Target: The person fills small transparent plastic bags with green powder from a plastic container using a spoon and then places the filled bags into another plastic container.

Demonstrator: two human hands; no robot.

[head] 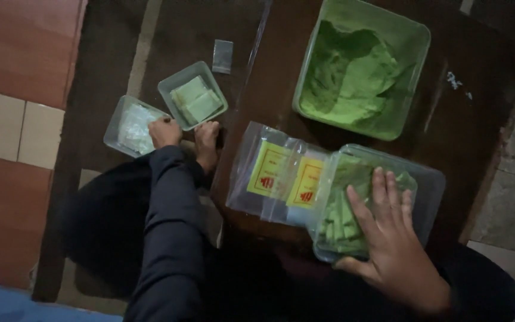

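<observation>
While the right hand lay flat and spread, fingers apart, over a clear plastic tub packed with small green packets, it gripped nothing; the palm only pressed on top of the contents at the near edge of the dark wooden table. Just left of that tub, touching its side, lay a bunch of clear zip bags with yellow labels, overlapping one another on the tabletop.

Further left and lower, off the table's edge, the left hand reached down in a dark sleeve, its fingers curled at the rim of a small clear container holding pale contents; whether it actually pinched anything could not be told. A bare foot rested just beside that hand. Behind them sat a second small square container with folded pale green packets, touching the first one. Beyond it, a small empty clear bag lay alone on the dark mat.

Farthest off, on the table, stood a large green tray of green powder, well apart from the near tub.
</observation>
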